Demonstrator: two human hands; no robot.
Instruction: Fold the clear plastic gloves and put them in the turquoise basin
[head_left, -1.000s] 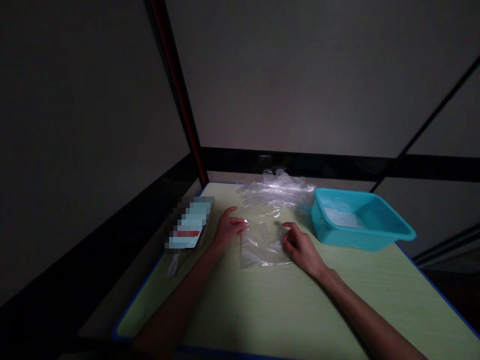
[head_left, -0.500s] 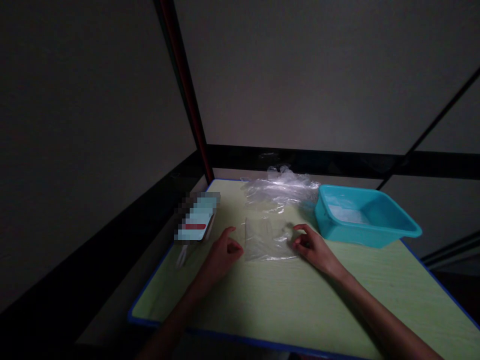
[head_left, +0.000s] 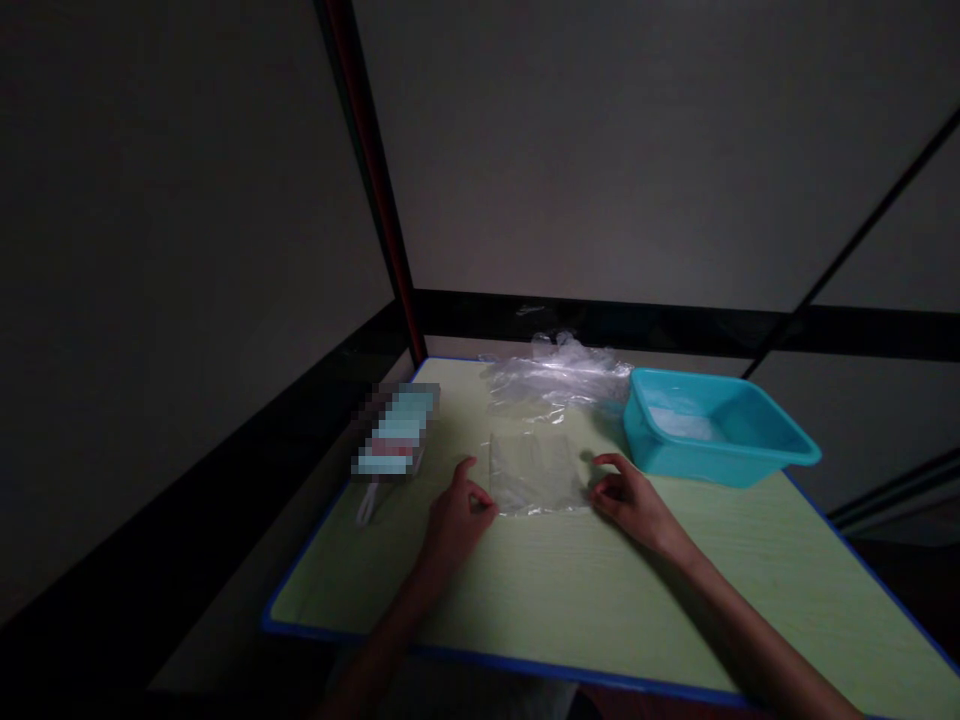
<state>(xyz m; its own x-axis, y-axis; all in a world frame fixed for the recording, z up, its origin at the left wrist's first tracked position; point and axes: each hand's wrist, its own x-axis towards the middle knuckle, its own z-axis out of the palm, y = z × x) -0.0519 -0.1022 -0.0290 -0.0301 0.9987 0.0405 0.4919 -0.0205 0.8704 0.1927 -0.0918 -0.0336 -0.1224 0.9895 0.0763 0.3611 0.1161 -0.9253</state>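
- Clear bag, centre of frame: looks mostly flattened, some creases left.
- Left hand, right hand: fingers pinching its near corners.
- Crumpled plastic above it: not flattened.

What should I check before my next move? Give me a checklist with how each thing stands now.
1. Clear plastic sheet lying on the table: ok, with some wrinkles.
2. Left hand at the sheet's near left corner: ok.
3. Right hand by the sheet's near right corner: ok.
4. Firm grip at both corners: cannot tell; too dim and small.
5. Teal basin standing upright: ok.
6. Room between right hand and basin: cannot tell; they nearly meet in this view.
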